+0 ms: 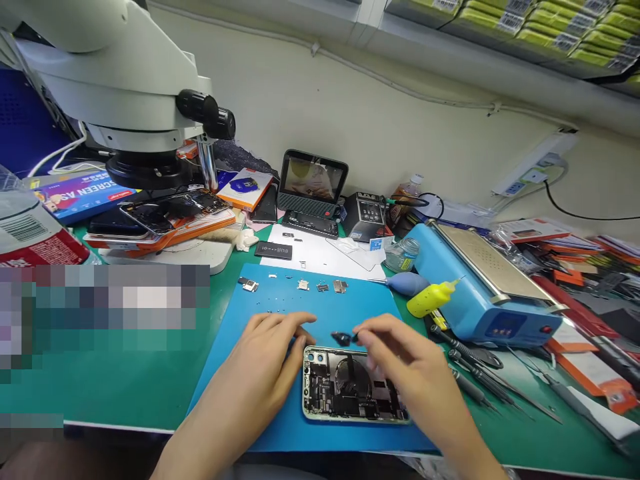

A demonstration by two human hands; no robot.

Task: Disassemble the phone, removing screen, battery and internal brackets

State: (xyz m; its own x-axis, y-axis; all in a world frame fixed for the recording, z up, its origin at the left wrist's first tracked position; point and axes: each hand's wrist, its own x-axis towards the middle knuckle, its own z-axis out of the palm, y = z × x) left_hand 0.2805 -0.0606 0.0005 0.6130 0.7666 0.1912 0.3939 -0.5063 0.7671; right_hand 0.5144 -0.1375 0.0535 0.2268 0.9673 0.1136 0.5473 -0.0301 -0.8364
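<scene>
An opened smartphone (333, 400), its back housing full of circuit boards and a round coil, lies flat on the blue mat (280, 430). My left hand (263, 363) rests on the mat at the phone's left end, thumb close to its upper left corner and fingers stretched forward, with nothing seen in it. Just above the phone's top edge, my right hand (405, 360) pinches a small black phone part (343, 339) between thumb and forefinger. The part's exact kind cannot be made out. Part of the phone's right end is hidden under that hand.
Small metal phone parts (303, 285) and tiny screws lie along the mat's far side. A black phone battery (273, 251) sits behind. At left a microscope (145, 113) overhangs the table. To the right are a yellow bottle (430, 300), a blue heating machine (465, 293) and tools (475, 387).
</scene>
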